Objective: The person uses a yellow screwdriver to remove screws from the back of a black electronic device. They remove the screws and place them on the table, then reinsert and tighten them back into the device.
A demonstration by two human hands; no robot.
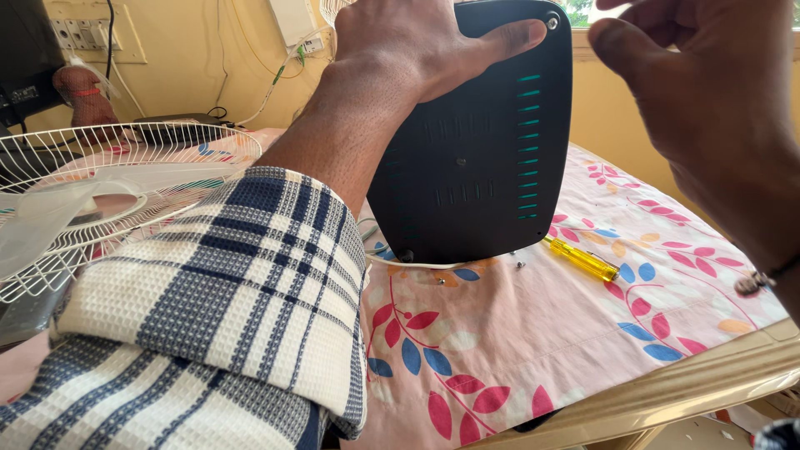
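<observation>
Left hand (417,42) grips top edge of dark plastic housing (475,142), thumb flat across its back; housing stands upright on floral-clothed table (583,333). Right hand (717,108) hovers beside it, fingers loosely spread, empty. Yellow screwdriver (583,259) and small screws (518,262) lie by housing's base. White fan guard (108,192) at left.

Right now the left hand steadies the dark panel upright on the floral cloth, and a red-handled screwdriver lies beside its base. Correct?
Not quite: the screwdriver has a yellow handle, not a red one. The head view shows it on the floral cloth by the base of the dark panel, which the left hand holds upright.
</observation>
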